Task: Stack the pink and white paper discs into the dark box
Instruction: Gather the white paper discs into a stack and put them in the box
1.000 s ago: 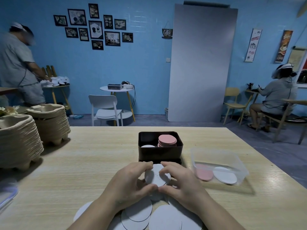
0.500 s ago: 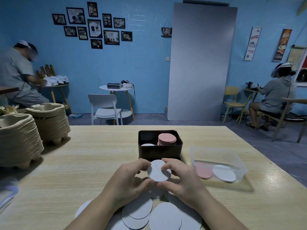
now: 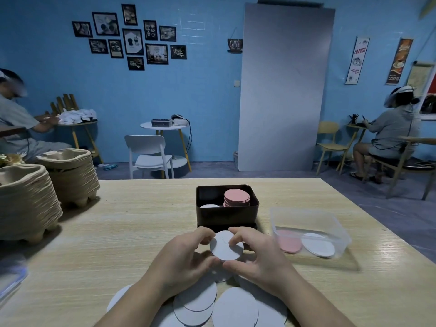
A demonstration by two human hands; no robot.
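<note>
A dark box (image 3: pixel 226 214) stands at the table's middle. Inside it a pink disc stack (image 3: pixel 236 197) rises on the right and a low white disc (image 3: pixel 209 205) shows on the left. Just in front of the box, my left hand (image 3: pixel 181 258) and my right hand (image 3: pixel 257 256) both pinch a white paper disc (image 3: pixel 226 246) by its edges, lifted off the table. Several loose white discs (image 3: pixel 212 305) lie spread under my wrists near the front edge.
A clear plastic tub (image 3: pixel 309 218) holding a pink and a white disc sits right of the box. Two stacks of pulp trays (image 3: pixel 47 185) stand at the left. Two people sit at side tables far behind.
Both hands have lifted the white disc slightly higher and toward the box. The person at the far left has sat down.
</note>
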